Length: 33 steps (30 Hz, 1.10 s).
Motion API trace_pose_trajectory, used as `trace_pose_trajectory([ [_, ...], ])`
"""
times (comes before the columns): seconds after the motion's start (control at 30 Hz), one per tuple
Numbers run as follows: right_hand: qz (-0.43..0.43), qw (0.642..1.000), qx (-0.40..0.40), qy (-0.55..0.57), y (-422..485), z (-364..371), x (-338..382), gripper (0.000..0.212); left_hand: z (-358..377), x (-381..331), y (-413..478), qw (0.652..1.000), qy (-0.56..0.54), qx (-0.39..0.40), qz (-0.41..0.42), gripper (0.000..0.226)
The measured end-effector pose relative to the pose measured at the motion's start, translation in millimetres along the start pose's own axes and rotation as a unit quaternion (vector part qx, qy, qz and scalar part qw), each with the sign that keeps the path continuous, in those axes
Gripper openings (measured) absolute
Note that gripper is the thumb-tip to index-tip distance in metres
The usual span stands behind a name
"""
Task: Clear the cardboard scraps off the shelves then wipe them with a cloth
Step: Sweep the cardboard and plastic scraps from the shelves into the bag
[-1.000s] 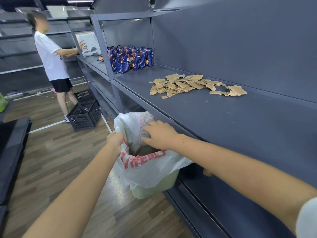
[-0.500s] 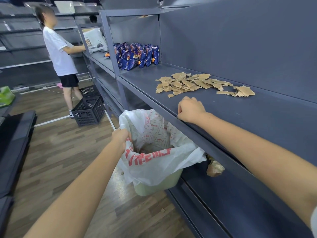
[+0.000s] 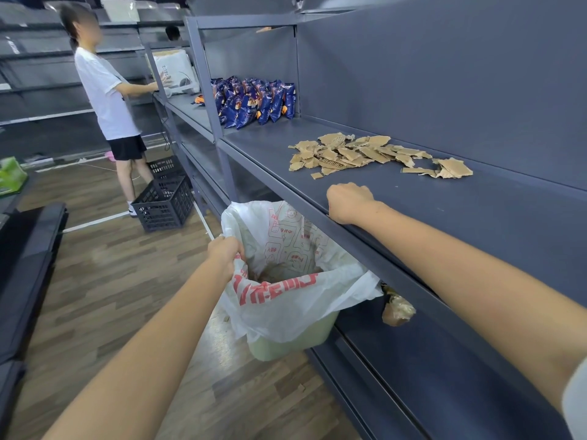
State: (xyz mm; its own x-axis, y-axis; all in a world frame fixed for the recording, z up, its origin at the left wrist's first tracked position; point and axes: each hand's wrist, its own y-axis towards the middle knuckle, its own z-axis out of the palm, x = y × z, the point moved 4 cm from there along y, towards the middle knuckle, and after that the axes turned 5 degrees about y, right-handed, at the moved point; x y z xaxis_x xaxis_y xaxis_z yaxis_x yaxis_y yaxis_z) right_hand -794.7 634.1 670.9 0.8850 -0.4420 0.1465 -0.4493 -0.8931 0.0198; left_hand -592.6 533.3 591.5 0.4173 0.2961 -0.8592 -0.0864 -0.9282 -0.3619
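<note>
One second on, the right hand (image 3: 349,201), curled and seemingly empty, has left the bag (image 3: 286,300) for the front edge of the shelf (image 3: 451,217). Cardboard scraps (image 3: 359,154) lie unswept at its one o'clock, so gathering comes next; the left hand (image 3: 225,252) grips the bag rim.

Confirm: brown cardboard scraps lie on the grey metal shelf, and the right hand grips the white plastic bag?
No: the head view shows the left hand gripping the white plastic bag. The brown cardboard scraps lie on the grey metal shelf.
</note>
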Motion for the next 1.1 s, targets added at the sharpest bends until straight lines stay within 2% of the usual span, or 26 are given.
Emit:
trace_pose_trajectory([
  [0.13,0.009,1.000,0.013,0.007,1,-1,1,0.031,1,-3,-4,1.000,0.001,-0.004,0.022,0.062],
  [0.27,0.016,1.000,-0.001,0.017,3,-1,0,0.031,0,0,-8,1.000,-0.016,0.010,0.007,0.058],
  [0.4,0.028,0.998,-0.012,0.057,4,-9,-2,0.023,-1,0,-11,1.000,-0.010,0.009,0.002,0.057],
  [0.5,0.010,0.993,-0.021,0.116,5,-17,6,0.026,-1,-2,-11,1.000,0.003,-0.008,0.015,0.058],
  [0.6,-0.027,0.982,0.024,0.188,6,-11,18,0.014,0,-2,-9,1.000,-0.005,-0.011,0.007,0.061],
  [0.63,-0.036,0.979,0.040,0.198,5,-6,20,0.016,0,-1,-8,1.000,-0.007,-0.011,0.004,0.061],
  [0.73,-0.044,0.979,0.045,0.196,7,5,18,0.040,0,-1,-9,1.000,-0.008,-0.009,0.001,0.059],
  [0.77,-0.035,0.979,0.038,0.196,9,7,15,0.040,-1,-1,-8,1.000,-0.004,-0.010,0.001,0.059],
  [0.9,-0.002,0.983,0.015,0.182,17,11,-4,0.015,-2,0,-4,1.000,-0.004,-0.004,-0.008,0.061],
  [0.97,0.007,0.991,-0.002,0.133,19,9,-18,0.020,-2,-2,-3,1.000,-0.002,0.000,-0.012,0.060],
  [1.1,0.053,0.994,-0.048,0.080,22,5,-58,0.039,4,-10,-1,1.000,0.009,-0.005,-0.008,0.044],
])
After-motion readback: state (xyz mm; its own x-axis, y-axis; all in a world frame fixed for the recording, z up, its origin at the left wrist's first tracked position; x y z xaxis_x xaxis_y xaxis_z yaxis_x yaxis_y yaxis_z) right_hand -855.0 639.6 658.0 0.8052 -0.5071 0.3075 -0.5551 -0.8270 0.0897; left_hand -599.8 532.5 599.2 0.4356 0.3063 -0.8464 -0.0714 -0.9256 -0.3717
